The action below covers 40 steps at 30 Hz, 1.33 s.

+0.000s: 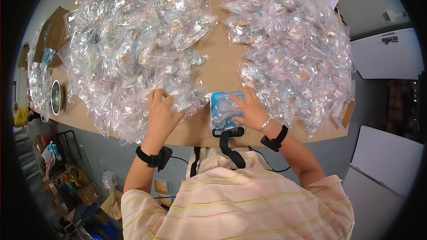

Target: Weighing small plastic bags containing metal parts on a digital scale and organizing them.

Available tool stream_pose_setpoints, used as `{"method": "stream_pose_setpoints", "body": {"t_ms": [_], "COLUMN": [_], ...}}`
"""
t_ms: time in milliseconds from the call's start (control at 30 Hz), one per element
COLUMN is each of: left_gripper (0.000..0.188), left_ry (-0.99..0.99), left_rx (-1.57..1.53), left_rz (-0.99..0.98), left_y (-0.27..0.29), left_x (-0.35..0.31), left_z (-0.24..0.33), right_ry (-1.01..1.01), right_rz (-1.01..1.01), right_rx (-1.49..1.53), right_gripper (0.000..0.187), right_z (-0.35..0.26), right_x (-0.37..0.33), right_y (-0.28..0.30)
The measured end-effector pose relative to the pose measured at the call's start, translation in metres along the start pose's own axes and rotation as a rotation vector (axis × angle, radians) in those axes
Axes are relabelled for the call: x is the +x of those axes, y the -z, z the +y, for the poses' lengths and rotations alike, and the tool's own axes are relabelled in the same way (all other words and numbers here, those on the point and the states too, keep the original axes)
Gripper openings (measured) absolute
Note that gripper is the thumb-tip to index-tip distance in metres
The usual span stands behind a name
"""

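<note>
A small kitchen scale (227, 132) with a blue top stands near the table's front edge, and a clear zip bag (223, 109) lies on it. My right hand (252, 110) reaches over the scale's right side with thumb and fingers spread at the bag; firm contact cannot be made out. To the left, my left hand (161, 112) hovers at the near edge of the left pile of clear zip bags (129, 49). Its thumb stands apart from bent fingers, and nothing shows held. The small contents of the bags are hard to identify.
Another big pile of zip bags (293, 49) covers the table's right side. Bare brown tabletop (218, 58) runs between the piles. At the left are a metal bowl (56, 98) and a cardboard box (55, 35). A small open box (344, 113) sits at the right edge.
</note>
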<state>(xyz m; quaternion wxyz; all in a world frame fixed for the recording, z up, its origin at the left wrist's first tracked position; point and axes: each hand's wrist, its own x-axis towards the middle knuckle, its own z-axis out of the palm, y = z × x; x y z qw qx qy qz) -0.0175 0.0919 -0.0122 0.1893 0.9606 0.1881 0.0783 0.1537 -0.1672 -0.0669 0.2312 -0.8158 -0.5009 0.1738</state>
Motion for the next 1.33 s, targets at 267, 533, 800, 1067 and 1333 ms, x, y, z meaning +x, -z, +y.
{"method": "stream_pose_setpoints", "body": {"t_ms": [267,533,800,1067,1333], "left_gripper": [0.038,0.039,0.037,0.040,0.042], "left_ry": [0.181,0.411,0.357,0.225,0.367], "left_rx": [-0.149,-0.194,-0.277,-0.299,-0.482], "left_rz": [-0.008,-0.170,-0.198,-0.679,-0.977], "left_y": [-0.005,0.002,0.003,0.079,0.101], "left_x": [-0.061,-0.082,-0.114,-0.163,-0.221], "left_z": [-0.006,-0.001,0.012,0.043,0.088], "right_ry": [0.035,-0.255,-0.436,0.099,0.550], "right_rz": [-0.180,-0.763,-0.550,-0.351,-0.439], "right_rx": [0.123,0.598,1.380,0.634,0.450], "right_gripper": [0.049,0.030,0.044,0.011,0.021], "right_z": [-0.031,-0.060,-0.083,-0.139,-0.176], "right_x": [0.003,-0.041,-0.068,-0.041,-0.041], "right_y": [-0.017,0.001,-0.047,0.028,0.012]}}
